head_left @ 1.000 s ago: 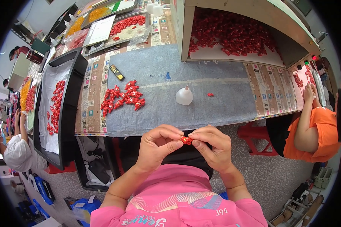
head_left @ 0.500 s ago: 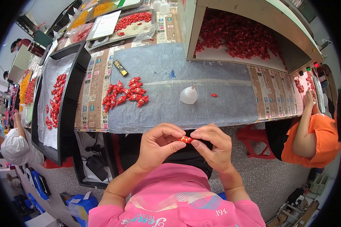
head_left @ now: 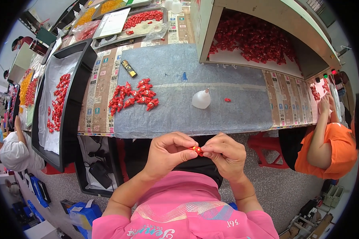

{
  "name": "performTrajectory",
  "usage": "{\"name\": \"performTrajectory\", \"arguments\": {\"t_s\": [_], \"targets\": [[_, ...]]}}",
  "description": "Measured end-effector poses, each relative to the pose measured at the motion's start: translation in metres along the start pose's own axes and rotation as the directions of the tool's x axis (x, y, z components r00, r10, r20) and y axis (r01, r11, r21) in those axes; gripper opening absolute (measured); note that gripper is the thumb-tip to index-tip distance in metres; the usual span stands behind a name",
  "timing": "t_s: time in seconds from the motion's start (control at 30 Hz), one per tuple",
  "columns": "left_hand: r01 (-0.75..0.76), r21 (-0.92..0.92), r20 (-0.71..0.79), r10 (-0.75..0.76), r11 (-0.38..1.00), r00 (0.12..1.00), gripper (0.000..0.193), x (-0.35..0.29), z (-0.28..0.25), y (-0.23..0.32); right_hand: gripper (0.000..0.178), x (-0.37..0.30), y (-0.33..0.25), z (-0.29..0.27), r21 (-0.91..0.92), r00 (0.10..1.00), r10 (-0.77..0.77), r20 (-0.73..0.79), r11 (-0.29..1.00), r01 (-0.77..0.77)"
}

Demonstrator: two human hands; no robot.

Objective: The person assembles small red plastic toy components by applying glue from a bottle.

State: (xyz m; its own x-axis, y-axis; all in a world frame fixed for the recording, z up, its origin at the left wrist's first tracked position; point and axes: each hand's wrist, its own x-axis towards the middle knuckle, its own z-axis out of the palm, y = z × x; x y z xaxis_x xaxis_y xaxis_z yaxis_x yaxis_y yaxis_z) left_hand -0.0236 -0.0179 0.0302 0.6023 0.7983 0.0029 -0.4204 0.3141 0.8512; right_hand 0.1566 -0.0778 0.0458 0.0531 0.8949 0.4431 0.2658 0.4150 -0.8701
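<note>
Between the fingertips of my left hand (head_left: 167, 153) and my right hand (head_left: 227, 155) is a small red figurine (head_left: 197, 150) with yellow marks. Both hands pinch it, one from each side, just off the table's near edge. On the blue-grey cloth (head_left: 167, 119) beyond them lies a cluster of similar red figurines (head_left: 135, 95), to the left. A white squeeze bottle (head_left: 201, 99) with a thin tip stands ahead of my hands. One small red piece (head_left: 227, 100) lies to the right of the bottle.
A black tray (head_left: 70, 131) with red pieces on white lining stands at left. An open-fronted box (head_left: 263, 67) holds a red heap at back right. A black-and-gold cylinder (head_left: 129, 68) lies on the cloth. Metal trays (head_left: 137, 38) stand behind. Co-workers sit at left and right (head_left: 327, 151).
The figurine has turned slightly between my fingertips, showing more yellow. My right fingers have drawn closer together around its end. The whole view has shifted a little.
</note>
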Motion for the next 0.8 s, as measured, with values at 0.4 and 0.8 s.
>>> {"name": "performTrajectory", "arguments": {"t_s": [0.4,0.8], "targets": [[0.01,0.038,-0.027,-0.009,0.999,1.0,0.021,-0.0016,0.0017,0.0,0.012,-0.0036,0.0014,0.0014,-0.009,1.0,0.015,-0.007,1.0,-0.015],[-0.093,0.092,-0.034,0.096,0.991,0.995,0.024,0.0006,0.0041,0.0053,0.019,-0.002,0.0012,-0.0018,-0.065,0.998,0.06,-0.025,0.996,-0.061]]}}
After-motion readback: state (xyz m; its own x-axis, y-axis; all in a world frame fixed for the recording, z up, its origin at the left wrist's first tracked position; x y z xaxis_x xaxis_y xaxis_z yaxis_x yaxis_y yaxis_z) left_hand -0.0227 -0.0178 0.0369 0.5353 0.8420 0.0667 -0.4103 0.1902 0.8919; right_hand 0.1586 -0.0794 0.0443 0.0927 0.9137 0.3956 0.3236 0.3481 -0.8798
